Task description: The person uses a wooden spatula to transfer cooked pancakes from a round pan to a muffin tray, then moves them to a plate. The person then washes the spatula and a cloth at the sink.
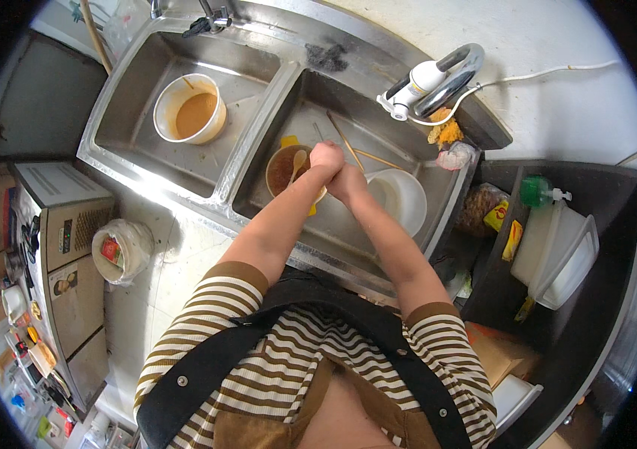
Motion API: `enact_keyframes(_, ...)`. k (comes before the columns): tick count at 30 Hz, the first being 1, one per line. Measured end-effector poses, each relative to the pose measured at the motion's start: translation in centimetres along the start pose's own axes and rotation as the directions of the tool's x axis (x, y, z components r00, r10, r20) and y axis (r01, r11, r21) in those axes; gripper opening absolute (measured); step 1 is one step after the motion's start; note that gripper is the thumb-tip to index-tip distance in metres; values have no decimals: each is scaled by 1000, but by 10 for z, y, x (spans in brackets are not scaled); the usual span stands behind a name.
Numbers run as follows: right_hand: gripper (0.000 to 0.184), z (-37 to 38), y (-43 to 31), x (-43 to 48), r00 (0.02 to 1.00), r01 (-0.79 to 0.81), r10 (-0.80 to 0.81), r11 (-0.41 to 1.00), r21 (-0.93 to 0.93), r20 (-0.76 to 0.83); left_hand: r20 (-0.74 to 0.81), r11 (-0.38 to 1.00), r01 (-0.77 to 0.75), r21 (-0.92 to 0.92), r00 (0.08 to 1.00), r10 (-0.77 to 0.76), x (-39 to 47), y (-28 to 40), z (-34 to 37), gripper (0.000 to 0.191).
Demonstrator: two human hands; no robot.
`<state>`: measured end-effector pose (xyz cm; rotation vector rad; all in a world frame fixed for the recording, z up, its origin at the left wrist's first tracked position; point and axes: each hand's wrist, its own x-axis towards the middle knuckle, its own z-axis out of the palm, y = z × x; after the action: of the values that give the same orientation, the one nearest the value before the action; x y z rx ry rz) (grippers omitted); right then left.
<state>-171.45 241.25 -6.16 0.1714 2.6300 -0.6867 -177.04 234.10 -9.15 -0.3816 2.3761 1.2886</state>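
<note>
My left hand (327, 155) and my right hand (347, 182) are pressed together over the right sink basin (318, 241). Their fingers are curled and partly hidden, so whether anything is between them does not show. Beneath and left of them sits a pot with yellow handles (289, 140), holding reddish-brown contents (283, 166) and a light-coloured spoon (298, 163). A white bowl (412, 196) lies to the right, partly behind my right wrist. Thin wooden sticks (342, 130), apparently chopsticks, rest on the basin floor beyond my hands.
A white tub (162, 109) with brown liquid stands in the left basin (127, 112). A chrome faucet with a white heater body (422, 81) overhangs the back right. Yellow sponge pieces (446, 132) sit on the rim. Right are shelves with plastic containers (562, 258); left is a lined bin (139, 241).
</note>
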Motion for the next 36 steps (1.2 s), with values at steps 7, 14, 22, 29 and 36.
enact_keyframes(7, 48, -36, 2, -49, 984, -177, 99, 416, 892, 149, 622, 715, 364, -596, 773, 125, -35, 20, -70, 48)
enact_keyframes(14, 27, -63, 21, -89, 990, -139, -42, -329, 934, 133, 619, 459, 418, -784, 585, 524, -67, 10, -103, 53)
enact_keyframes(22, 19, -70, 5, -126, 950, 299, 189, -324, 898, -248, 689, 207, 683, -700, 569, 449, -89, 19, -93, 30)
enact_keyframes(29, 20, -71, 10, -165, 791, 471, 511, -160, 867, -336, 711, 224, 696, -682, 561, 424, -107, 37, -93, 36)
enact_keyframes(36, 26, -33, 22, -212, 646, 344, 723, 10, 939, -244, 759, 170, 854, -491, 324, 565, -146, 68, -102, 52)
